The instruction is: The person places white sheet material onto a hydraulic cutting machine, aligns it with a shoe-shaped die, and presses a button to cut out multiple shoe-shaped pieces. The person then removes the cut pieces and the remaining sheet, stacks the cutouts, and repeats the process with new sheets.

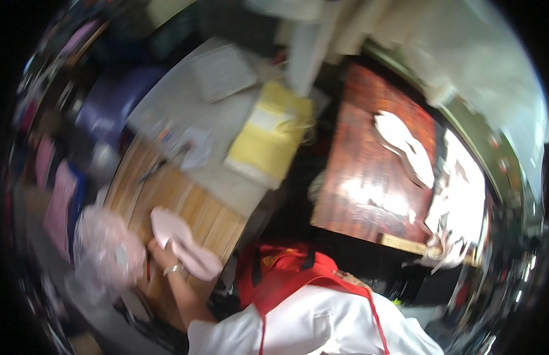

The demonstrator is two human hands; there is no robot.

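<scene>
A pale pink piece shaped like a shoe sole (194, 258) lies at a slant over the wooden slatted tabletop at lower left. My left hand (163, 255), with a band at its wrist, grips the piece's near side; some of the fingers are hidden. Beside that hand is a clear plastic bag (108, 251) with pink contents. By the red apron at my waist, only a small part of my right hand (352, 280) shows, and its fingers cannot be made out.
A dark red wooden table (357, 148) at right carries white sole-shaped pieces (404, 148) and a heap of white material (458, 189). A yellow packet (271, 133) rests on the grey surface, with dark scissors (153, 170) nearer me. Purple seating (117, 100) stands far left.
</scene>
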